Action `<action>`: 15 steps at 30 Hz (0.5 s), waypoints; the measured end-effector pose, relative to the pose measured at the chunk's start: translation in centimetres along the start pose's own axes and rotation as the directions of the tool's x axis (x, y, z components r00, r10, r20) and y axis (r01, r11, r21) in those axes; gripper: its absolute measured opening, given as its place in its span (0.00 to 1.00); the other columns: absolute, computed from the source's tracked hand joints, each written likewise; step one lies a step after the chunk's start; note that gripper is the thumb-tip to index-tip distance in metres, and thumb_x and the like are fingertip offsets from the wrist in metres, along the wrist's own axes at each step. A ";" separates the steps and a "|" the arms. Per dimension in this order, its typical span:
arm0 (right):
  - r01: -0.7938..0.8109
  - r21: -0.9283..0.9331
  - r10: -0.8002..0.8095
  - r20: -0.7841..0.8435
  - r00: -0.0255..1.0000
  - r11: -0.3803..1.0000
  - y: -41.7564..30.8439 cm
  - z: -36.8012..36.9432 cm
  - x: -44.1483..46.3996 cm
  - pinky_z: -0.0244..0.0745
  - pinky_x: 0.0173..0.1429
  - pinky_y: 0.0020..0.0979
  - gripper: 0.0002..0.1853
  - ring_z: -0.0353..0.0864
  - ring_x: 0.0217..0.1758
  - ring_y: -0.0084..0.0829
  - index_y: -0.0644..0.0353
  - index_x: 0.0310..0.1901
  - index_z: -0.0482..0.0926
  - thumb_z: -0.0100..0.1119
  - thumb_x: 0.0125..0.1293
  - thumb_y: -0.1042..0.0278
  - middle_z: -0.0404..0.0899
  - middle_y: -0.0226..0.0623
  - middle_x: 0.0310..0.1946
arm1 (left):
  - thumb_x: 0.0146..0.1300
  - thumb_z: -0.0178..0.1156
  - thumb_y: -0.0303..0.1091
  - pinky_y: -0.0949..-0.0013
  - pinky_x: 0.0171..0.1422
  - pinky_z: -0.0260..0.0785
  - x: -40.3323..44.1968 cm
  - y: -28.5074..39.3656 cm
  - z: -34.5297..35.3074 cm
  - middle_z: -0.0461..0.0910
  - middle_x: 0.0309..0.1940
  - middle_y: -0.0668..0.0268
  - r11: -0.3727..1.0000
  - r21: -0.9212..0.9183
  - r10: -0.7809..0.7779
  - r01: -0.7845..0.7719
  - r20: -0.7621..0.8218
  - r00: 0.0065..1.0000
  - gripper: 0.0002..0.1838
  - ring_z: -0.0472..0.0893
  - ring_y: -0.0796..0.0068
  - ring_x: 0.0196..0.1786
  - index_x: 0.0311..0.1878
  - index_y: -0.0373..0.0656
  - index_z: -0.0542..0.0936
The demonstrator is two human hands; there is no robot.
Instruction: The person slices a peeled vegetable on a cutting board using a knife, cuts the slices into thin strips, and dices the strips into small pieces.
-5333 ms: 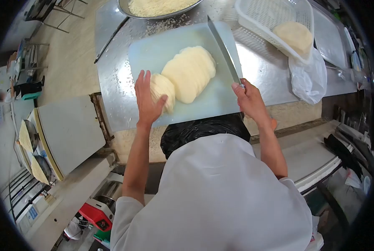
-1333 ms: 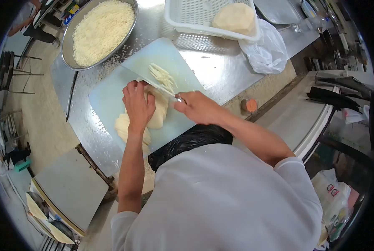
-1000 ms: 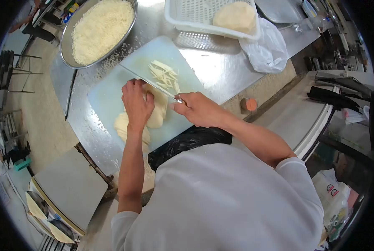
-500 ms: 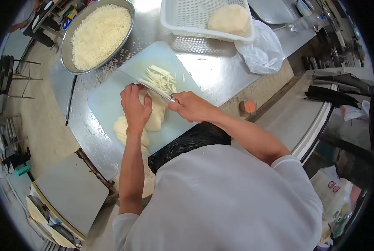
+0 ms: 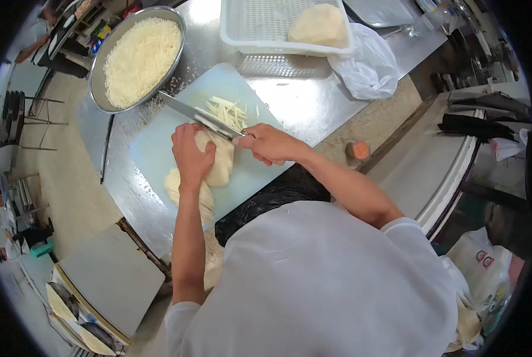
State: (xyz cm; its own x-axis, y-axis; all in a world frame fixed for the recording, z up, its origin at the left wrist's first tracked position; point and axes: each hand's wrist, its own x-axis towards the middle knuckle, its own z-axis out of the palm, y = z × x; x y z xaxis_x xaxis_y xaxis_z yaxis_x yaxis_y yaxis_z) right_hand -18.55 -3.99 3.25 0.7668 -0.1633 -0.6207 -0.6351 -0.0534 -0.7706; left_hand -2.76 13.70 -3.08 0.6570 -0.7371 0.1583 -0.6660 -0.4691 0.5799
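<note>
My right hand [image 5: 270, 143] is closed round the handle of a wide-bladed kitchen knife [image 5: 193, 113], its tip pointing toward the upper left. Under the fingers of my left hand [image 5: 191, 157] is a pale, peeled root vegetable [image 5: 220, 166], apparently in stacked slices, pressed onto the cutting board [image 5: 150, 146]. The blade lies along the vegetable's far edge, close to my left fingertips; whether it touches is hard to see. Thin pale strips [image 5: 227, 110] are heaped just beyond the blade. More overlapping slices [image 5: 201, 205] rest nearer me, partly behind my left wrist.
A metal bowl [image 5: 93, 83] full of fine pale shreds stands at the upper left. Behind the board, a white plastic basket [image 5: 260, 44] holds a whole peeled root [image 5: 318, 26], beside a clear plastic bag [image 5: 367, 65]. Another person [image 5: 39, 44] is at the far left.
The blade has tilted, showing more of its flat side, and its tip reaches farther toward the bowl. My left hand stays on the vegetable. The whole view has shifted slightly.
</note>
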 end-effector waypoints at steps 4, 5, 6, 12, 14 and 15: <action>0.036 -0.013 -0.036 -0.047 0.998 0.999 0.5 -1.8 -2.0 0.76 0.26 0.40 0.23 0.81 0.21 0.33 0.63 0.42 0.82 0.56 0.78 0.47 0.77 0.38 0.20 | 0.55 0.67 0.27 0.49 0.63 0.69 0.0 0.5 0.0 0.78 0.53 0.58 0.998 0.029 -0.047 0.047 0.005 0.999 0.21 0.75 0.50 0.60 0.54 0.41 0.79; 0.132 -0.087 -0.142 -0.122 0.982 0.987 1.2 -2.1 -2.0 0.77 0.30 0.43 0.23 0.83 0.24 0.37 0.64 0.43 0.83 0.57 0.78 0.47 0.79 0.41 0.21 | 0.55 0.67 0.27 0.50 0.64 0.69 0.0 0.3 -0.1 0.78 0.52 0.57 0.998 0.023 -0.052 0.052 0.012 0.999 0.21 0.75 0.51 0.59 0.54 0.40 0.79; 0.221 -0.166 -0.251 -0.188 0.950 0.961 1.9 -2.4 -1.8 0.79 0.33 0.46 0.24 0.85 0.27 0.42 0.65 0.44 0.83 0.57 0.78 0.47 0.81 0.45 0.23 | 0.56 0.66 0.26 0.50 0.64 0.69 0.2 0.2 -0.3 0.79 0.52 0.57 0.998 0.018 -0.056 0.056 0.021 0.998 0.20 0.76 0.51 0.59 0.54 0.40 0.79; 0.116 -0.539 -0.328 -0.316 0.890 0.834 4.7 -1.2 -0.1 0.82 0.44 0.55 0.29 0.88 0.36 0.58 0.69 0.62 0.79 0.58 0.77 0.46 0.86 0.56 0.29 | 0.62 0.65 0.23 0.55 0.64 0.73 4.0 4.2 -3.0 0.84 0.47 0.56 0.997 -0.046 0.052 -0.067 -0.274 0.960 0.14 0.82 0.53 0.53 0.51 0.37 0.82; 0.148 -0.591 -0.391 -0.307 0.868 0.793 5.7 1.5 0.0 0.81 0.41 0.55 0.33 0.87 0.32 0.56 0.71 0.67 0.75 0.59 0.77 0.46 0.86 0.52 0.26 | 0.63 0.64 0.23 0.55 0.62 0.74 6.9 6.9 -3.0 0.85 0.46 0.55 0.980 -0.100 0.144 -0.171 -0.233 0.962 0.13 0.83 0.55 0.51 0.51 0.37 0.83; 0.163 -0.602 -0.405 -0.291 0.867 0.782 5.9 2.6 -0.1 0.81 0.39 0.55 0.33 0.87 0.31 0.56 0.71 0.67 0.74 0.59 0.77 0.46 0.85 0.52 0.26 | 0.63 0.64 0.23 0.55 0.61 0.75 8.3 7.9 -2.3 0.85 0.46 0.55 0.967 -0.128 0.189 -0.219 -0.214 0.958 0.12 0.84 0.56 0.50 0.51 0.37 0.84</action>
State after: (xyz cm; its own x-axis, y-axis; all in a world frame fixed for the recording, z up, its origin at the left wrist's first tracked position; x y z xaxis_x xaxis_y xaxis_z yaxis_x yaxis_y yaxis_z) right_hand -22.11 -1.74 -1.63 0.8949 -0.4067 -0.1838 -0.4273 -0.6616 -0.6163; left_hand -1.80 4.98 4.67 0.5798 -0.6907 0.4322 -0.7429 -0.2302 0.6286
